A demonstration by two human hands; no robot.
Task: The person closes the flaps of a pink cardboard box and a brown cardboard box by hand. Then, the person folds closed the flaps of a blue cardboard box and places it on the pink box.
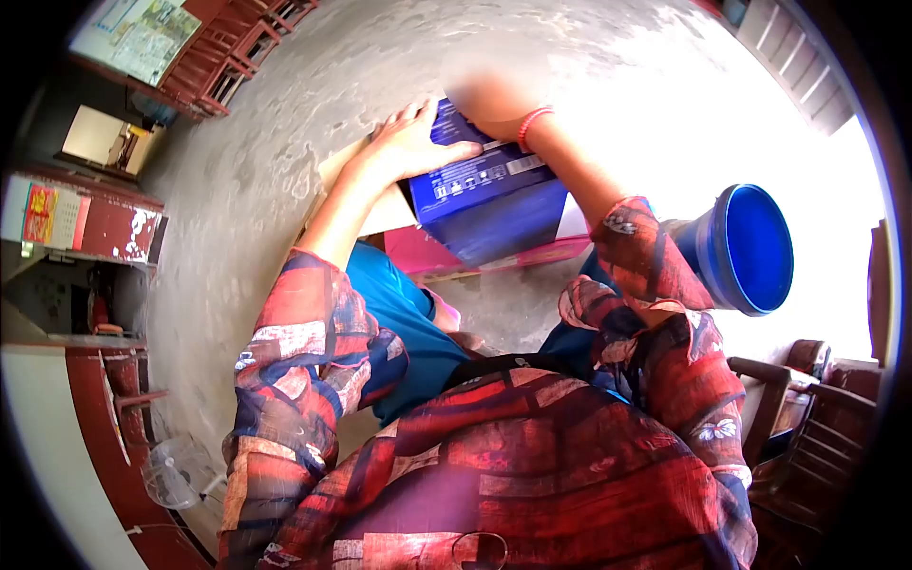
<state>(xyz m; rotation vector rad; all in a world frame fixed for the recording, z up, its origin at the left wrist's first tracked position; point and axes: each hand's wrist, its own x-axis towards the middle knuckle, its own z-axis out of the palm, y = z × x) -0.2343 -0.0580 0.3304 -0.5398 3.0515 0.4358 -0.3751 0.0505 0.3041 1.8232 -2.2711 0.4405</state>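
Note:
A blue box (489,214) with white print and a barcode label stands tilted in front of my knees, over a larger open cardboard box with pink sides (418,250). My left hand (408,142) lies on the left edge of the blue box, its thumb stretched across the top and its fingers spread over the far left side. At the far right part of the blue box is my right hand (489,100), with a red bracelet at the wrist; its fingers are blurred, so their hold cannot be made out.
A blue bucket (755,249) lies to the right, its opening facing right. Wooden chairs (807,418) are at the lower right, and a white fan (176,473) is at the lower left. Wooden furniture (223,57) lines the upper left. Grey concrete floor (351,57) surrounds the boxes.

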